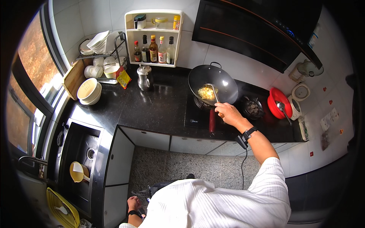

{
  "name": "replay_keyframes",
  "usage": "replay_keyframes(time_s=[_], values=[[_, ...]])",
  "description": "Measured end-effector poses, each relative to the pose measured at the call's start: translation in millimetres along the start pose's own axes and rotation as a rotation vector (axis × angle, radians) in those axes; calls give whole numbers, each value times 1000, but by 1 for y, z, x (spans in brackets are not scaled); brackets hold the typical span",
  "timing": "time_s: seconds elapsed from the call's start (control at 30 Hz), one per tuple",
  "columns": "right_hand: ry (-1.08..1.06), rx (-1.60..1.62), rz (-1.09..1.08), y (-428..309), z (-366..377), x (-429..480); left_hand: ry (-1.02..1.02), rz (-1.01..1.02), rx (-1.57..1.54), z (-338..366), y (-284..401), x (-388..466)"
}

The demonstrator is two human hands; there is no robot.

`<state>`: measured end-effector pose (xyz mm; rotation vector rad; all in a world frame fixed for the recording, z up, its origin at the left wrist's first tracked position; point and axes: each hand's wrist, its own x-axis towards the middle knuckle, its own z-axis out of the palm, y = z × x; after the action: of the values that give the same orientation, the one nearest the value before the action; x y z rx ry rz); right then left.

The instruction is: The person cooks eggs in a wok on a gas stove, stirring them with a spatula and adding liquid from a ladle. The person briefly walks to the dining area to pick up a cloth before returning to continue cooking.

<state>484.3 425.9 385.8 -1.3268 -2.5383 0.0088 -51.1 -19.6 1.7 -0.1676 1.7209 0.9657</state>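
My right hand [226, 112] is closed around the wooden handle end of a metal spatula [215, 92]. The blade of the spatula rests in yellowish, egg-like food [207, 92] on the near left side of a black wok [222, 77]. Under the wok is the left burner of a black gas hob [195, 116], and the wok's dark red handle [212, 121] points toward me. My left hand [134, 203] hangs low by my side, fingers curled, away from the counter; whether it holds anything is unclear.
Right of the wok are a bare burner [252, 107] and a red basin [276, 99] with a ladle [281, 108]. A metal pot [145, 78] stands left, below a shelf of bottles [154, 64]. Stacked bowls [90, 91] sit near the sink [98, 134]. A range hood [242, 37] overhangs the back.
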Motion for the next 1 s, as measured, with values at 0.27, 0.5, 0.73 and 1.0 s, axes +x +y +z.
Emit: replay_keyframes(time_s=[0.27, 0.5, 0.73, 1.0], values=[[-24, 48, -41, -7, -4, 5, -45, 1, 10, -8, 1, 8], [-11, 32, -34, -14, -8, 16, -96, 33, 26, -1, 15, 7], [420, 332, 212, 35, -31, 16, -98, -8, 39, -14, -1, 16], [629, 930, 880, 132, -120, 36, -82, 20, 13, -6, -6, -1]])
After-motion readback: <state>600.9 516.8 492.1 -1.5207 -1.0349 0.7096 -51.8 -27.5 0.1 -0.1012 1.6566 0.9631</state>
